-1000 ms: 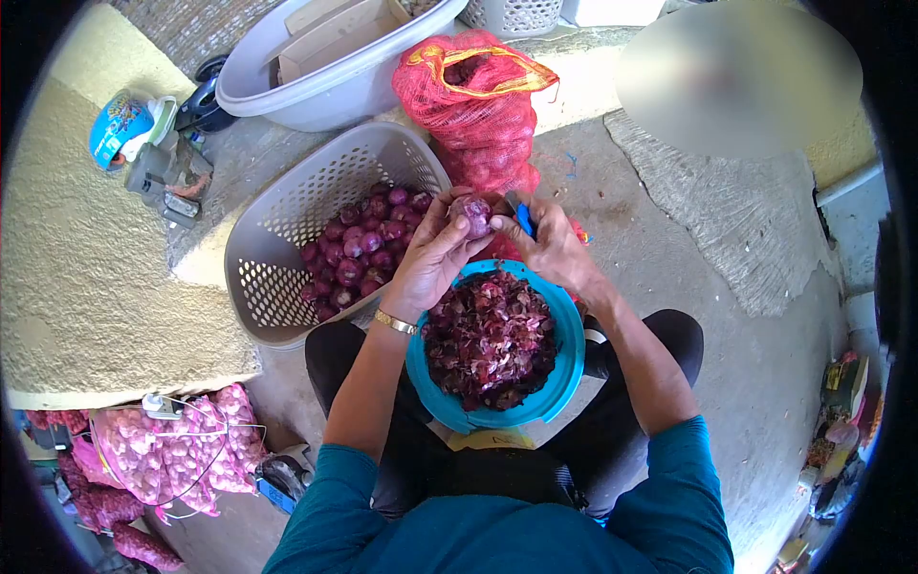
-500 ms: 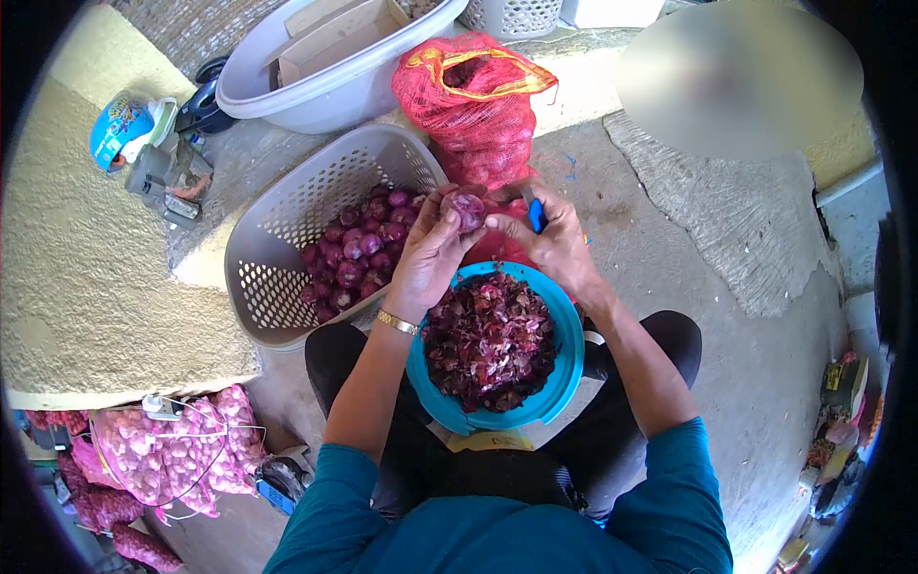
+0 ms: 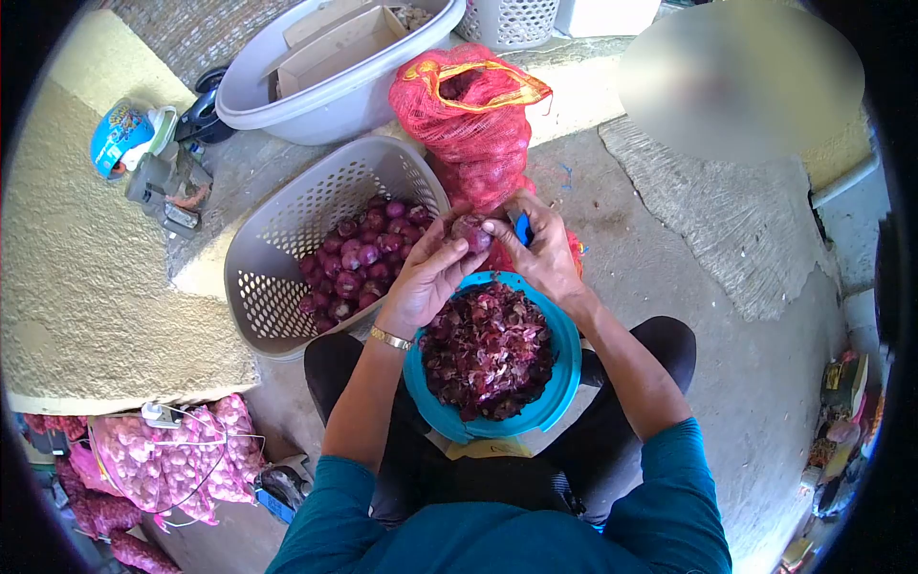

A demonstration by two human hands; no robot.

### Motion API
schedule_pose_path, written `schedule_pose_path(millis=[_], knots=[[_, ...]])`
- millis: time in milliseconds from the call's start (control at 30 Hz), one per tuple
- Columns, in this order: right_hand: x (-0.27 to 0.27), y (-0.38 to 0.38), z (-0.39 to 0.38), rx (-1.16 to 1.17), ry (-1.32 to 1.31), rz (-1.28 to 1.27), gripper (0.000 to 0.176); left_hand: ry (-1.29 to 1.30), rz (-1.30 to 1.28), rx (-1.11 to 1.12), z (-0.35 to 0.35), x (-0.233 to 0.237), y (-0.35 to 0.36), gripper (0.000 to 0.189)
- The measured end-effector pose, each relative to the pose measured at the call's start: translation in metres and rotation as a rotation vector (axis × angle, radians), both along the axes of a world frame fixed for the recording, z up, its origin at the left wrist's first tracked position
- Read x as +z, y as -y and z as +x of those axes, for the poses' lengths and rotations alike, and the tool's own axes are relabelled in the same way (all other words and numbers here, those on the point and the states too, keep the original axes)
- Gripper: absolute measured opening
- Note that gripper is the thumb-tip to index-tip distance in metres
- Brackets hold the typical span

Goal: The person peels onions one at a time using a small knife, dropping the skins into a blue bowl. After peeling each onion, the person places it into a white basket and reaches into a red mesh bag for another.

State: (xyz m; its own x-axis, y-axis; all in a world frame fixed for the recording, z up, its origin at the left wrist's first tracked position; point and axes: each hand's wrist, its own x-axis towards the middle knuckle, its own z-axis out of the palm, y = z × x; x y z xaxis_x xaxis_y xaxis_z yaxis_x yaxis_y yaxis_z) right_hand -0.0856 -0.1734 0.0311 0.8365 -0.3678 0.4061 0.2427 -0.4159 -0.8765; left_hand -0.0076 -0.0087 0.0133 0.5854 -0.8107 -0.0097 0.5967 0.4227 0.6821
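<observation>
A red onion (image 3: 470, 233) is held in my left hand (image 3: 427, 270), its fingers wrapped around it above the tub's far rim. My right hand (image 3: 543, 251) is closed on a knife with a blue handle (image 3: 522, 228); its blade is hidden. The right thumb presses against the onion's side. Below both hands, a turquoise tub (image 3: 568, 354) holds a heap of onion skins (image 3: 490, 354). To the left, a grey perforated basket (image 3: 277, 225) contains many red onions (image 3: 352, 256).
Behind the hands stands a red mesh sack (image 3: 473, 134) of onions. A large grey basin (image 3: 316, 107) with boxes sits at the back. At lower left lie pink net bags of garlic (image 3: 177, 454). Concrete floor (image 3: 708, 383) extends to the right.
Both hands, with the onion and knife, sit slightly lower in view. The onion has turned in my left hand, and my right thumb has come onto it.
</observation>
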Motion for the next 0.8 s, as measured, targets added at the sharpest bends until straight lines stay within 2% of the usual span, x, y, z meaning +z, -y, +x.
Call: schedule_pose_path(millis=[67, 200, 267, 400, 467, 500, 600, 700, 767, 800], knots=[[0.001, -0.001, -0.001, -0.015, -0.104, 0.004, 0.025, -0.036, 0.018, -0.007, 0.001, -0.003, 0.000, 0.042], [0.005, -0.008, -0.010, 0.064, -0.199, -0.001, 0.026, 0.028, 0.023, 0.133, 0.012, -0.015, 0.003, 0.040], [-0.002, -0.009, -0.012, 0.264, -0.187, -0.068, 0.024, 0.017, -0.055, 0.170, 0.020, -0.014, 0.004, 0.041], [-0.013, -0.001, -0.010, 0.440, -0.205, -0.133, 0.021, -0.009, -0.133, 0.182, 0.023, -0.006, 0.002, 0.046], [-0.008, -0.003, -0.011, 0.387, -0.167, 0.078, 0.024, 0.025, -0.104, 0.161, 0.022, -0.003, 0.000, 0.047], [0.000, -0.003, -0.013, 0.388, -0.169, 0.078, 0.024, 0.062, -0.073, 0.139, 0.021, -0.001, 0.000, 0.048], [0.022, 0.000, -0.015, 0.134, -0.322, -0.089, 0.029, 0.083, -0.049, 0.084, 0.017, -0.001, -0.002, 0.051], [0.018, 0.002, -0.009, 0.058, -0.194, -0.004, 0.032, 0.062, -0.051, 0.010, 0.015, 0.002, -0.001, 0.053], [0.019, 0.006, -0.009, 0.057, -0.229, -0.062, 0.037, 0.078, -0.034, -0.009, 0.015, 0.001, -0.001, 0.054], [0.016, 0.007, -0.009, -0.003, -0.197, -0.195, 0.039, 0.094, -0.016, -0.027, 0.014, 0.000, -0.001, 0.054]])
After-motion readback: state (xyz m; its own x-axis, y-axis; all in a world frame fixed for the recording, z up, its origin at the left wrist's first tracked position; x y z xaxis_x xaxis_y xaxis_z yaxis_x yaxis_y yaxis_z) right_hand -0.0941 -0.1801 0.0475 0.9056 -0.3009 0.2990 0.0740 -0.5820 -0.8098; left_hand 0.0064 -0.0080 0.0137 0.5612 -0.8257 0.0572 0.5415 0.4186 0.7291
